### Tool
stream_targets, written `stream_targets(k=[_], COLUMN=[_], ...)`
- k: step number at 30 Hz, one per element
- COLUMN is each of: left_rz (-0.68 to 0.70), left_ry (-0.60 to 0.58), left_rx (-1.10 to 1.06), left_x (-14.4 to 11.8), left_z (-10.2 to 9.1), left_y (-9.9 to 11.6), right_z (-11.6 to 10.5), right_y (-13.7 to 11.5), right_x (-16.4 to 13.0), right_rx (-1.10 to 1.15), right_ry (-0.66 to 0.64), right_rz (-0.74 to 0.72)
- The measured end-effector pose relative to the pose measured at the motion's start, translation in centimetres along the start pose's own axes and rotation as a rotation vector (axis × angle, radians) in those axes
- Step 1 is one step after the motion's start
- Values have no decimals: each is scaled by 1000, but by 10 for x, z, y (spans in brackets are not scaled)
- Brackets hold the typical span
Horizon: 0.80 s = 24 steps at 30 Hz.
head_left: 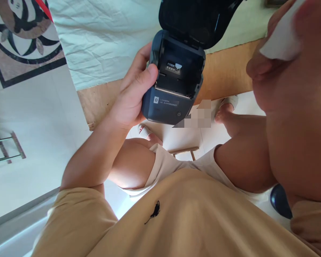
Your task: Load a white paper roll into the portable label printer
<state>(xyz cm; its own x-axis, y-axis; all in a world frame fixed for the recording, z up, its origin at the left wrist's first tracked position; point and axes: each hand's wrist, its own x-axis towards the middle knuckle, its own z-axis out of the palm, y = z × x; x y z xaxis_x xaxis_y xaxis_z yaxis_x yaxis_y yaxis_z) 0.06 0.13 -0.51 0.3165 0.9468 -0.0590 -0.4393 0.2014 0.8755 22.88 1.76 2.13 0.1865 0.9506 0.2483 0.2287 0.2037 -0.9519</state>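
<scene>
With the left hand [133, 91] closed around the side of the printer [173, 85] near the table's edge [230, 71], a steady wrist serves best while the right hand [283, 84] pinches a blurred white piece [282, 41] apart from the raised lid [195, 21].

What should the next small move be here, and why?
Probably bring the right hand and its white piece toward the portable printer: the left hand holds it with the lid open and the bay exposed, while the white piece is off to the side.
</scene>
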Motion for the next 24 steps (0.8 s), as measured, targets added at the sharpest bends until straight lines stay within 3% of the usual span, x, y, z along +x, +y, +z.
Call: stream_targets(k=[2,7,10,16,20,22,24], left_rz=[8,19,31,34,46,43,43], left_ry=[30,13,2,9,-3,-10,-23], left_rx=[36,33,1,12,-9,-26,-34], left_x=[1,2,3,2,3,3,2], left_z=[1,1,1,3,-1,-2,-2], left_y=[-1,-2,-2,-4,-6,-6,-5], right_z=[2,-2,-5,-7,-4,-8,-21], right_y=[5,10,13,25,24,23,27], right_x=[-5,-5,-1,6,7,5,5], right_rx=[9,-553,-712,-770,-846,-758,-637], right_ry=[52,-90,-130,-178,-238,-253,-183], right_rz=[-36,-217,-249,-358,-299,-394,-511])
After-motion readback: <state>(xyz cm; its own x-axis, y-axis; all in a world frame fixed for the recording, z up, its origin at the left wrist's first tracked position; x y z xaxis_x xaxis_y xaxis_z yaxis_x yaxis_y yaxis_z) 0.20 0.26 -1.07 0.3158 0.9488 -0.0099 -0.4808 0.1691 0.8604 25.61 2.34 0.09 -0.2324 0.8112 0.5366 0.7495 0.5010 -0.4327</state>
